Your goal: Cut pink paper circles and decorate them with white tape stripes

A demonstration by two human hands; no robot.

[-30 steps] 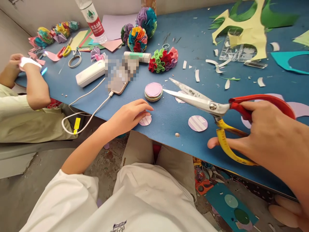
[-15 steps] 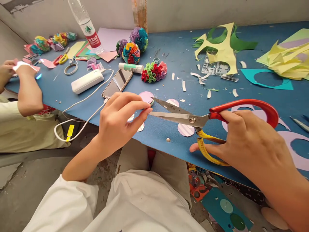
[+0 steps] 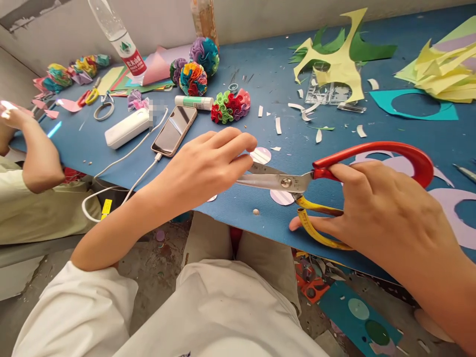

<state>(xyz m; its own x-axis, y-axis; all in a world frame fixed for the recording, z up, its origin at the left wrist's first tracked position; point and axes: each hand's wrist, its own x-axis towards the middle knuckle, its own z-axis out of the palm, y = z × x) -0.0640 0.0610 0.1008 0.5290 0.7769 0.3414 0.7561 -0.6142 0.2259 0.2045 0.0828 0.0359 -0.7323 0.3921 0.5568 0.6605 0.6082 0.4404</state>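
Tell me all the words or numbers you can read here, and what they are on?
Water bottle: red label with white characters and a green triangle logo above, too small and blurred to read.
Glue stick: green and white wrap, print too small to read.
Yellow tag on the white cable: marks too small to read.
White shirt: print cut off by the bottom edge, unreadable.

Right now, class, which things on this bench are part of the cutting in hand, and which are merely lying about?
In use:
- scissors, held in the right hand
- left hand at the blades
- striped paper circle under the scissors

Lying about:
- phone
- power bank
- glue stick
- paper flower ball
- water bottle
- yellow offcut
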